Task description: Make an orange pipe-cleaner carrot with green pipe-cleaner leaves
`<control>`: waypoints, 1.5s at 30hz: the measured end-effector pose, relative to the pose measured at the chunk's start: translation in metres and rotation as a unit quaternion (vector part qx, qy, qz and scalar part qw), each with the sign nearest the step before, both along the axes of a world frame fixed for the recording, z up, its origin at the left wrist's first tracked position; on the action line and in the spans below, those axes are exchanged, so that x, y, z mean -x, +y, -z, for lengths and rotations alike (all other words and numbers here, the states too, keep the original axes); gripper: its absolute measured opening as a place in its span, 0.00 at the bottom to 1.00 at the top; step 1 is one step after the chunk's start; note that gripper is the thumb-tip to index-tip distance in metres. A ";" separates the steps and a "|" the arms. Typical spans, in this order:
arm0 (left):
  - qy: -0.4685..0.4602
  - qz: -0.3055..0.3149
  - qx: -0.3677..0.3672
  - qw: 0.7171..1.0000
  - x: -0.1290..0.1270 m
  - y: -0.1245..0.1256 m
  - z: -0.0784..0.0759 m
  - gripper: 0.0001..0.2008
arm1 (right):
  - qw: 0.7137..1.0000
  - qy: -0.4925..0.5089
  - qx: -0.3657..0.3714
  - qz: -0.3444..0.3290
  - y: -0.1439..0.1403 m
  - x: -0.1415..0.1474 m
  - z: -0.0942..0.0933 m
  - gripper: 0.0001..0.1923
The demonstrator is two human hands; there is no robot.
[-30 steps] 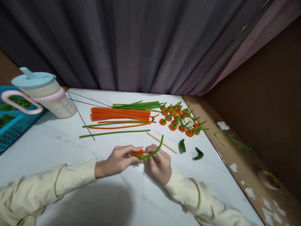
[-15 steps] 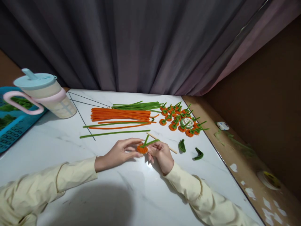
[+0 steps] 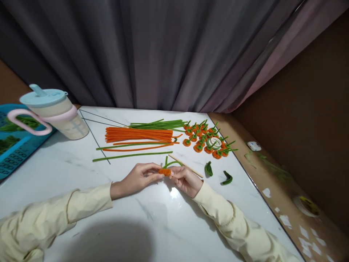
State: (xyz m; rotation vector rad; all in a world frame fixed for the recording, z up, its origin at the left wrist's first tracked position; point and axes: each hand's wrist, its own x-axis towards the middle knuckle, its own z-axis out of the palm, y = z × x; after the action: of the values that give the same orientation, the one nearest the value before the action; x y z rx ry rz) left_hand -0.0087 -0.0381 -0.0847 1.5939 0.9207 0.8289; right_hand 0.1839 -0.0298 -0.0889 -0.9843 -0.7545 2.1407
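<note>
The left hand (image 3: 140, 178) and right hand (image 3: 188, 180) pinch the orange coil (image 3: 165, 172) from opposite sides, each grip nearly closed, apparently to steady it while its green stems (image 3: 167, 161) project upward; orange-and-green pieces (image 3: 199, 147) lie beyond the grip, rightward.

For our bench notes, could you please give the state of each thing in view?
Orange piece: held, green ends raised
Left hand: pinching orange piece
Right hand: pinching its edge
Stalked orange pieces: grouped together
Orange bundle: lying flat
Wooden stick: lying flat
Dark green pieces: curled, apart
Cup: upright, lid on
Curtain: hanging in folds
</note>
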 end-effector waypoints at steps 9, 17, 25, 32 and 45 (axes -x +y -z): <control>0.034 0.001 0.001 0.999 -0.003 -0.002 -0.004 0.10 | 1.000 0.010 -0.004 -0.013 -0.001 0.001 0.001 0.05; -0.071 0.001 0.158 0.985 -0.002 0.005 -0.004 0.11 | 0.994 -0.018 -0.080 0.070 -0.009 0.012 0.002 0.15; -0.134 -0.002 0.258 0.957 0.003 0.009 -0.005 0.11 | 0.922 -0.192 -0.294 0.164 -0.021 0.016 0.003 0.12; -0.167 -0.002 0.298 0.940 0.004 0.009 -0.007 0.09 | 0.530 -0.354 -0.747 0.189 -0.034 0.005 0.003 0.17; -0.131 0.006 0.265 0.955 0.002 0.008 -0.006 0.13 | 0.668 -0.388 -0.611 0.173 -0.026 0.006 -0.007 0.10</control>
State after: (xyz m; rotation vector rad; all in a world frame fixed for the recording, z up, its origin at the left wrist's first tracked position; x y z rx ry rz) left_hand -0.0108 -0.0299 -0.0789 0.9961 0.8502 0.6894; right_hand 0.1775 -0.0555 -0.0818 -1.0211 -1.8410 0.4078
